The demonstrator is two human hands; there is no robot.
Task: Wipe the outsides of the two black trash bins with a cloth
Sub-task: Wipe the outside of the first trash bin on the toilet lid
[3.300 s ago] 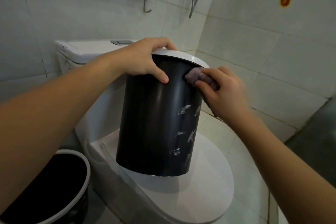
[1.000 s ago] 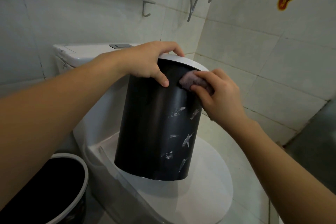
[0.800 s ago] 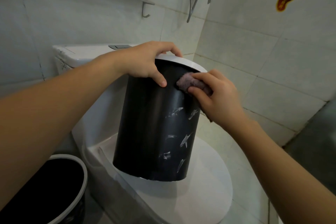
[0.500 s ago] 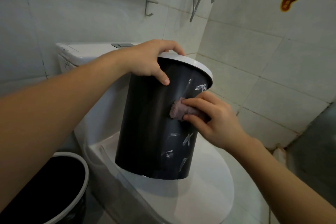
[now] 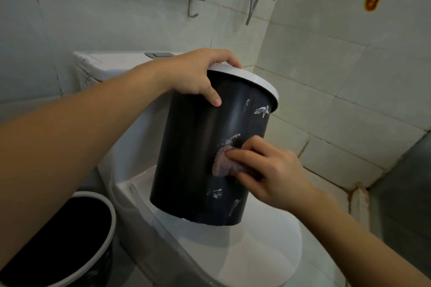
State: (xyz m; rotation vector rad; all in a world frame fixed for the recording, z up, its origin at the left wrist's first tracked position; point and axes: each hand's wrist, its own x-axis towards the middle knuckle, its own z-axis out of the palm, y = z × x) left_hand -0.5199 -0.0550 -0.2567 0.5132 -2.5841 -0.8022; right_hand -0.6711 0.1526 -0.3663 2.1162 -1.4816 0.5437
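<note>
My left hand [image 5: 193,74] grips the black bin's [image 5: 198,147] rim on the toilet lid [image 5: 261,251]; my right hand [image 5: 268,170] presses a bunched cloth [image 5: 221,165] against its side.

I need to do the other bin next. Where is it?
The second bin sits low at the head view's bottom left, beside the toilet.

right hand [image 5: 268,170] and cloth [image 5: 221,163] lower on bin [image 5: 193,158], down from rim to mid-wall
</note>
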